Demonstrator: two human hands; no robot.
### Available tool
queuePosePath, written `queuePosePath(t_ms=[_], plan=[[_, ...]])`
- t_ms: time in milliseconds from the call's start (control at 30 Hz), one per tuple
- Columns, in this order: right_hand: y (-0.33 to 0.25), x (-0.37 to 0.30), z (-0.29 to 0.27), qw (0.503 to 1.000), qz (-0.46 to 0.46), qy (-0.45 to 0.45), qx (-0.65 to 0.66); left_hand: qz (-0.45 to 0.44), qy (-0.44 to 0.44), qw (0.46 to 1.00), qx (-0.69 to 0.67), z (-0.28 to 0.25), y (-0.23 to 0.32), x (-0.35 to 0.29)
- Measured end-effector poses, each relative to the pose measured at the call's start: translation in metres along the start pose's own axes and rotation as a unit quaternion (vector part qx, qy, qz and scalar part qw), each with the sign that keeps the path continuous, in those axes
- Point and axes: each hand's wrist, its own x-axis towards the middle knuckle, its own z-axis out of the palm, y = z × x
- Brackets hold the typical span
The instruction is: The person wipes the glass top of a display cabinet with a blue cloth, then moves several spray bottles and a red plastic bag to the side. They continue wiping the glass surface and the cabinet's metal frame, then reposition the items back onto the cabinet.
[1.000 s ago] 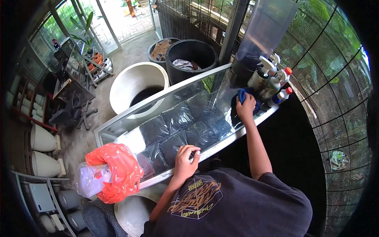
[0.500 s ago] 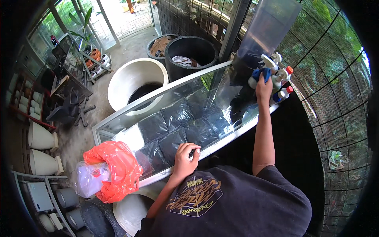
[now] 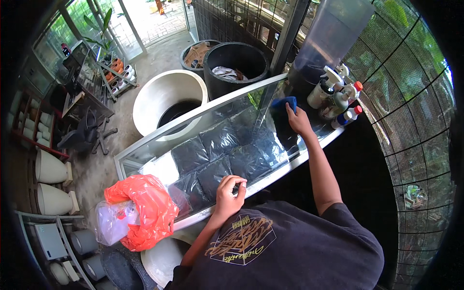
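My right hand (image 3: 299, 121) pinches a folded blue cloth (image 3: 284, 104) against the glass top of a white-framed display case (image 3: 302, 159), toward its right end. Just right of the cloth stand several bottles: a white-headed spray bottle (image 3: 321, 92), a second spray bottle (image 3: 338, 104) and a small bottle with a red cap (image 3: 344, 118). Near the case's front edge rests my left hand (image 3: 229, 195), fingers loosely curled, with nothing visible in them. Flat black plastic-wrapped packs (image 3: 217, 140) show through the glass.
An orange plastic bag (image 3: 150, 208) lies on the case's left end. Behind the case stand a large white pot (image 3: 166, 92) and a black pot (image 3: 237, 58). A tall translucent container (image 3: 333, 29) stands at the far right corner, beside wire mesh (image 3: 411, 96).
My right hand has moved left and toward me with the blue cloth, away from the bottles and down onto the glass. My left hand stays at the front edge.
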Motion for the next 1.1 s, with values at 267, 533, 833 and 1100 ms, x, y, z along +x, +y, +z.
queuePosePath(t_ms=[267, 533, 833, 1100], plan=[[-0.035, 0.061, 0.001, 0.929, -0.198, 0.276, 0.148, 0.008, 0.0, 1.0, 0.008, 0.0, 0.0, 0.001], [-0.046, 0.132, 0.109, 0.968, -0.125, 0.157, -0.151, 0.021, -0.005, 1.0, 0.02, -0.001, -0.002, 0.002], [-0.113, -0.072, 0.133, 0.919, -0.202, -0.273, 0.199, 0.005, 0.007, 0.999, -0.033, -0.002, -0.006, 0.0], [-0.11, 0.012, 0.086, 0.947, -0.125, 0.07, 0.286, 0.001, 0.028, 0.998, -0.054, -0.003, -0.003, 0.0]])
